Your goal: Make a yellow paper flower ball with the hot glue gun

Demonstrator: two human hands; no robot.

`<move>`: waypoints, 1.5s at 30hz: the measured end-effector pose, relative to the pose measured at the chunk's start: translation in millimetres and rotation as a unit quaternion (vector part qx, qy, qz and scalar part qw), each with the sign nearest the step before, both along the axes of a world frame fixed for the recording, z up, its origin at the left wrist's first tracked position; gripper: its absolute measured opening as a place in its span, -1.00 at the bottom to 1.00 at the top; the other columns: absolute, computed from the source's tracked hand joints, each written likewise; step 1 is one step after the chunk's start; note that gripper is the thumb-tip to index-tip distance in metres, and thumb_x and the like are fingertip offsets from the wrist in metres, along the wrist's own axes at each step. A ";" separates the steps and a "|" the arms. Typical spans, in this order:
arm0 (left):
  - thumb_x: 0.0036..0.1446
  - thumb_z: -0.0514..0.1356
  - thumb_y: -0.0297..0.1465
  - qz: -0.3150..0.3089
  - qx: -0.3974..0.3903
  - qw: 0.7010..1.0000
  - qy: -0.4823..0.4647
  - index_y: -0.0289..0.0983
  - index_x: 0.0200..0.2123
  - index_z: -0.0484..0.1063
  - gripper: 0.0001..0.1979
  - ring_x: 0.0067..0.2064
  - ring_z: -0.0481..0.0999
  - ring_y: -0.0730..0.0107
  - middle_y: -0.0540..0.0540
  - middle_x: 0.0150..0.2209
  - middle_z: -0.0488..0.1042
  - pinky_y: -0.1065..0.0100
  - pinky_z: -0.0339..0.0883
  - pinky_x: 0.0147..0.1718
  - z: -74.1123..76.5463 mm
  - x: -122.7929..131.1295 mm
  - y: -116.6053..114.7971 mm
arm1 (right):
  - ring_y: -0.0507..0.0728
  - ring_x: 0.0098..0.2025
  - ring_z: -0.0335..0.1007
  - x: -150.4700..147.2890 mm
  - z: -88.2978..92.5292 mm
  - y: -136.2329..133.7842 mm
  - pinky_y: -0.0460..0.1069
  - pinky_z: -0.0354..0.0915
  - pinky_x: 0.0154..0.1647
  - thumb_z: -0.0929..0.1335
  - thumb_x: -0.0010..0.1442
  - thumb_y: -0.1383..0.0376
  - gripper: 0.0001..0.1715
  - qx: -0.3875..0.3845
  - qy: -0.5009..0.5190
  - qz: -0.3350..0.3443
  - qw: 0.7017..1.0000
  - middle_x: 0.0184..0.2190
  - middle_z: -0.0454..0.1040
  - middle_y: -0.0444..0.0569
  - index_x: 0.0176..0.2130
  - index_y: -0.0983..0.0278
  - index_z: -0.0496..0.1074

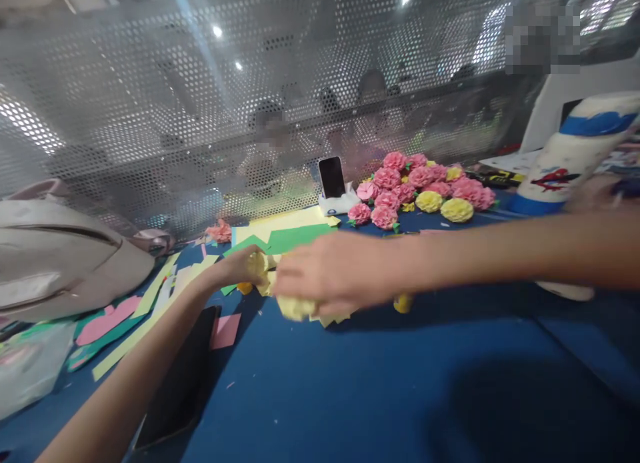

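Note:
My left hand (245, 266) reaches forward over the blue table (380, 383) and is closed on a pale yellow paper piece (265, 269). My right hand (333, 273) comes in from the right, blurred by motion, with its fingers curled over a crumpled yellow paper flower (296, 308). The two hands almost touch. A small yellow roll (403, 303) lies just under my right wrist.
Finished pink and yellow paper flowers (423, 189) are heaped at the back beside a phone on a white stand (333, 183). Yellow and green paper sheets (285, 233), strips and pink scraps lie left. A beige bag (60, 256), a dark phone (183, 383) and a white bottle (570, 163) flank the work area.

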State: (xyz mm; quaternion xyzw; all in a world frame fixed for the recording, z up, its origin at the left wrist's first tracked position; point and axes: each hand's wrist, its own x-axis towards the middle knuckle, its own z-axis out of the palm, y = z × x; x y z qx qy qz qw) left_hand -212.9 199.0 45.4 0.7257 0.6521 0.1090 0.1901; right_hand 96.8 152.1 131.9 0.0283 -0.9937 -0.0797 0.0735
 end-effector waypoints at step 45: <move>-0.04 0.36 -0.45 -0.076 -0.128 0.967 -0.208 -0.06 0.07 0.33 -0.42 -0.07 0.48 0.19 -0.07 -0.05 0.45 0.23 0.40 -0.08 -1.3 135.4 -156.3 | 0.13 -0.12 0.39 130.2 -79.3 30.0 -0.01 0.24 -0.07 0.39 0.21 0.06 -0.67 -0.529 0.003 -0.265 0.807 -0.14 0.47 -0.09 -0.13 0.21 0.50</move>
